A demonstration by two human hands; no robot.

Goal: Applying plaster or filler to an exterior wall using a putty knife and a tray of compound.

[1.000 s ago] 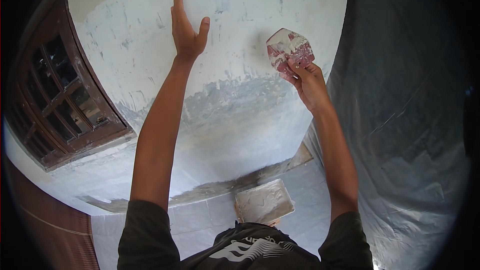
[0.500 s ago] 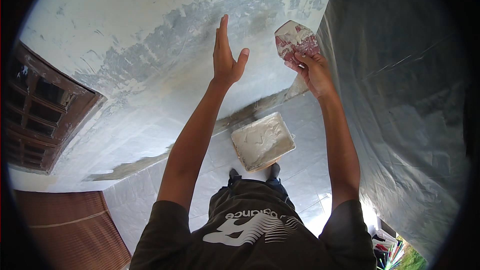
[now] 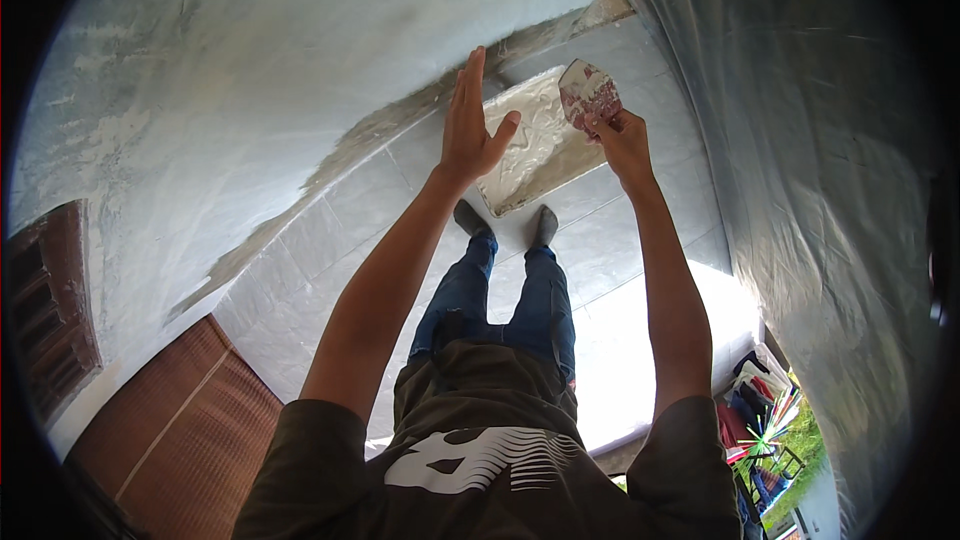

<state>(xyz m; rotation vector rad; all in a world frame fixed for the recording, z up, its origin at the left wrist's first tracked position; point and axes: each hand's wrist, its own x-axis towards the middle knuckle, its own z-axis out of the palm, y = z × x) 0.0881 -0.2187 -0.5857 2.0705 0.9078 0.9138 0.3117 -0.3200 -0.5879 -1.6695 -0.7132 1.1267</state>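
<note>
My left hand is raised with its fingers straight and the thumb apart, holding nothing, over the left side of the putty tray as seen from above. My right hand grips a putty-smeared maroon scraper, which appears over the tray's right side. The rectangular tray holds pale, wet-looking putty and sits low near the foot of the wall, just beyond my feet.
A patchy plastered wall with a brown framed window runs along the left. A brown woven blind is lower left. Plastic sheeting hangs on the right, above piled colourful items. Grey tiled floor lies below.
The view has tipped downward from the wall toward the floor and my legs, so the tray appears higher and larger. Both hands stay raised, the scraper still in my right hand.
</note>
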